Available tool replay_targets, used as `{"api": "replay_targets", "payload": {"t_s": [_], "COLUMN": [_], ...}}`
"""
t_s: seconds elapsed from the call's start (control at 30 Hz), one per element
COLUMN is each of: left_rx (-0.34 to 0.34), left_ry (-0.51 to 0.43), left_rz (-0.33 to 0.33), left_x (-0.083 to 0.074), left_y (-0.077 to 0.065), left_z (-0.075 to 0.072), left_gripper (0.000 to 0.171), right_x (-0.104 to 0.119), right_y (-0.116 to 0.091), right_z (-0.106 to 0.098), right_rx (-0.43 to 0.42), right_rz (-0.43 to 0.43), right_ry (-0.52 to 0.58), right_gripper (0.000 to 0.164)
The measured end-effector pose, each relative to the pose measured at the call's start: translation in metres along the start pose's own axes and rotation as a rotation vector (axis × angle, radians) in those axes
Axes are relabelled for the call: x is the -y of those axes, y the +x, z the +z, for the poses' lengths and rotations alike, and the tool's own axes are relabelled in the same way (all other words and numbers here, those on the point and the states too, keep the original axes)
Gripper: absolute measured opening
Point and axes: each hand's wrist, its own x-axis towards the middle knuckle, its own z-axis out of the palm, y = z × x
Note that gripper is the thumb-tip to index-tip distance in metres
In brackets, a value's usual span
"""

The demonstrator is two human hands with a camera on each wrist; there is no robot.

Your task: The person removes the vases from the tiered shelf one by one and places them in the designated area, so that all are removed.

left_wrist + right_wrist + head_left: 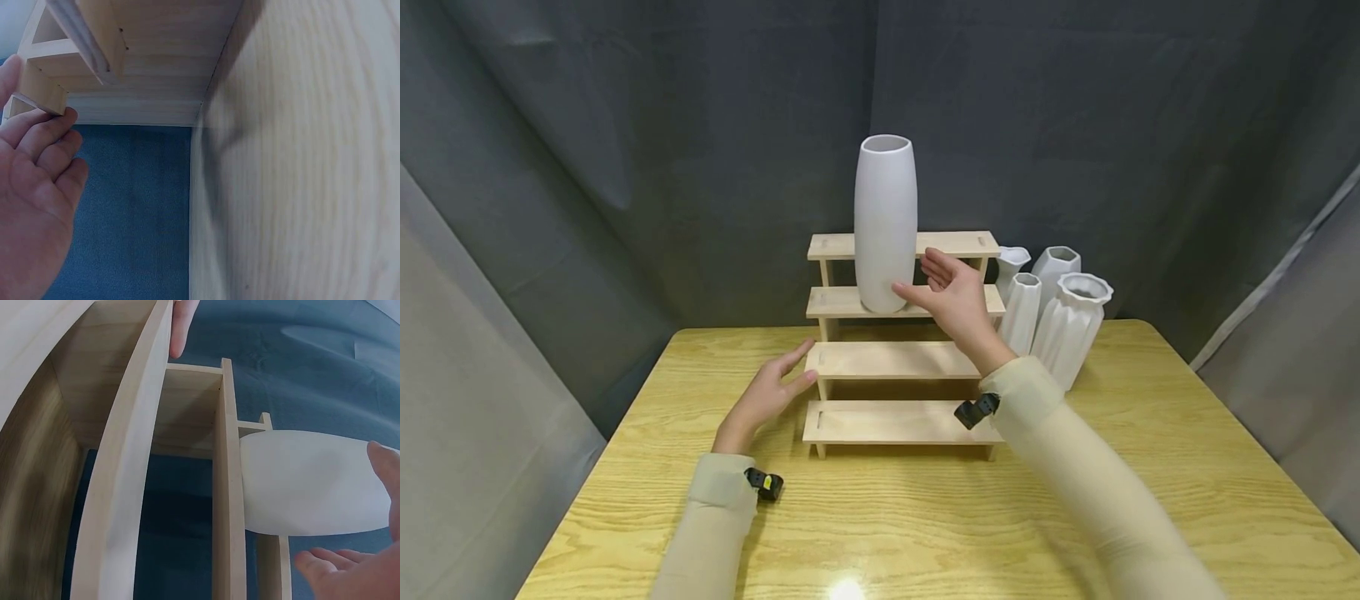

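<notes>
A tall white vase [886, 225] stands upright on the second-highest step of a light wooden stepped shelf [891, 360]. My right hand [958, 304] is at the vase's lower right, with thumb and fingers spread apart. In the right wrist view the thumb overlaps the vase [312, 481]; whether it touches, I cannot tell. My left hand [767, 392] is at the left end of the lower-middle step, its thumb and fingers extended toward the edge. In the left wrist view, the left hand's fingers [47, 140] reach the shelf's side piece.
Several other white vases [1067, 333] with ribbed, faceted or flared shapes stand together right of the shelf. Everything rests on a yellow wood-grain table [880, 533]. Dark grey cloth [737, 150] hangs behind the table, and lighter cloth [475, 433] hangs at the left.
</notes>
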Motion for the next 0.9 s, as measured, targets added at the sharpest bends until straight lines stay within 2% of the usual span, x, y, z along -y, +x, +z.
{"api": "replay_targets", "payload": {"t_s": [0.1,0.23,0.4,0.57,0.9], "left_rx": [-0.012,-0.021,-0.023,-0.022,-0.021], "left_ry": [-0.005,-0.008,-0.008,-0.011,-0.007], "left_rz": [0.004,0.015,0.023,0.024,-0.001], "left_x": [0.017,0.024,0.024,0.023,0.023], "left_y": [0.004,0.006,0.005,0.004,0.005], "left_z": [0.003,0.004,0.004,0.004,0.004], "left_gripper": [0.061,0.062,0.063,0.064,0.064], "right_x": [-0.001,-0.003,-0.005,-0.007,-0.010], "right_y": [0.005,0.010,0.016,0.020,0.025], "right_z": [0.004,0.009,0.017,0.025,0.032], "right_rx": [-0.006,-0.020,-0.051,-0.042,-0.060], "right_rz": [0.005,0.002,-0.021,-0.073,-0.103], "right_ry": [-0.012,-0.006,0.026,0.074,-0.015], "right_gripper": [0.094,0.095,0.093,0.086,0.080]}}
